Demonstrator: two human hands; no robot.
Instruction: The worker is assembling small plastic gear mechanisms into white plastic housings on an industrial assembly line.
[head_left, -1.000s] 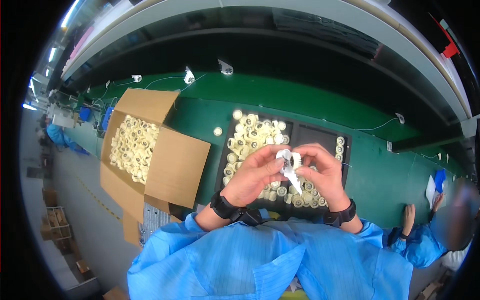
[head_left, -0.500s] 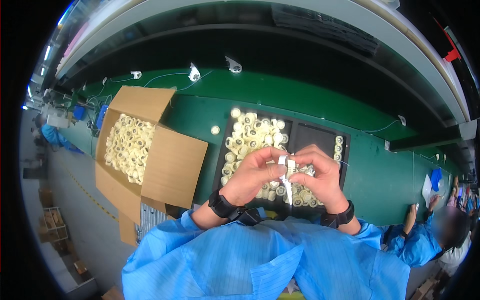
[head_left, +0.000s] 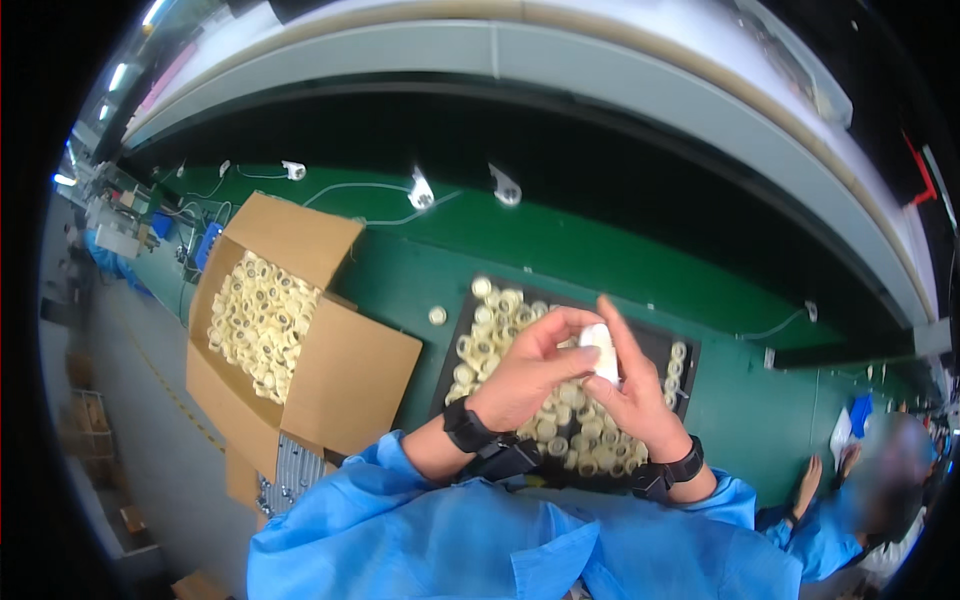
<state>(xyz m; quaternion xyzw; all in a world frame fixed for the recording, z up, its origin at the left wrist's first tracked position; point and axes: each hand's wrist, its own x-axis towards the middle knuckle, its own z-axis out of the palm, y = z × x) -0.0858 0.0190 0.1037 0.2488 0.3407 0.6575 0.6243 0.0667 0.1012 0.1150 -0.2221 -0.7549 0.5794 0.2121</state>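
Observation:
Both hands meet over the black tray around a small white plastic part [head_left: 598,345]. My left hand [head_left: 530,372] pinches it between thumb and fingers from the left. From the right, my right hand [head_left: 640,392] grips it with the thumb low against it, one finger stretched upward beside it. A cream-coloured section shows at the part's lower side; the fingers hide the rest. Under the hands lies the black tray [head_left: 640,338], holding many round cream plastic pieces [head_left: 488,345], with a short column of them along its right side.
An open cardboard box [head_left: 352,365] full of similar cream pieces [head_left: 262,325] stands at the left. One loose piece [head_left: 437,315] sits between box and tray on the green table [head_left: 400,260]. White fittings [head_left: 421,190] with cables line the back. A co-worker's hand [head_left: 808,485] rests at the right.
The white part has turned: its long narrow tip pointed downward before and no longer shows. My right index finger has straightened upward. The whole view has shifted, with the table lower in it.

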